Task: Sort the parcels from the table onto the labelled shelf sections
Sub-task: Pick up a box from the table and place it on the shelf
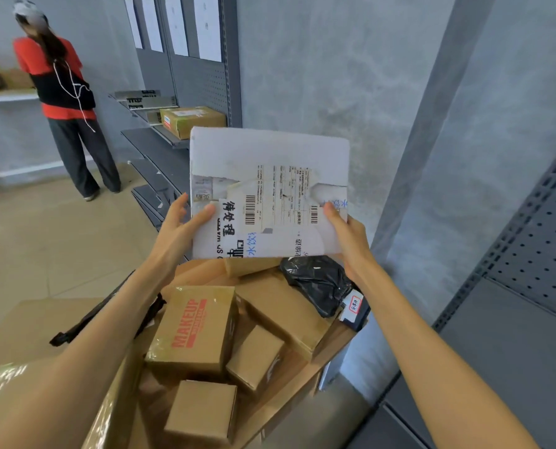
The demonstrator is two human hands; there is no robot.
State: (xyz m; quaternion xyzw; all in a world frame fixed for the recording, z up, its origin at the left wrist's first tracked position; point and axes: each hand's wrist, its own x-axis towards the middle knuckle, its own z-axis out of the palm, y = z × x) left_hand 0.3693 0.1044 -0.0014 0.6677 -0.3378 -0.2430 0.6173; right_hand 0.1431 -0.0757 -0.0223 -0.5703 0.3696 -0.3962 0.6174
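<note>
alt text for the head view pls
Both hands, left hand and right hand, hold up a flat white parcel with shipping labels above a pile of brown boxes, one printed MAKEUP. Another person stands by grey shelving.

White flat parcel [268, 189] up in air, centre scene, face toward camera, torn shipping labels, barcodes, blue handwriting. Below it, open brown carton [306, 380] packed with parcels: MAKEUP box [194, 328] near left, tilted; small plain boxes [202, 411] nearest; black plastic bag [315, 281] far right. One brown box [192, 121] on far shelf [173, 139], left.
</note>
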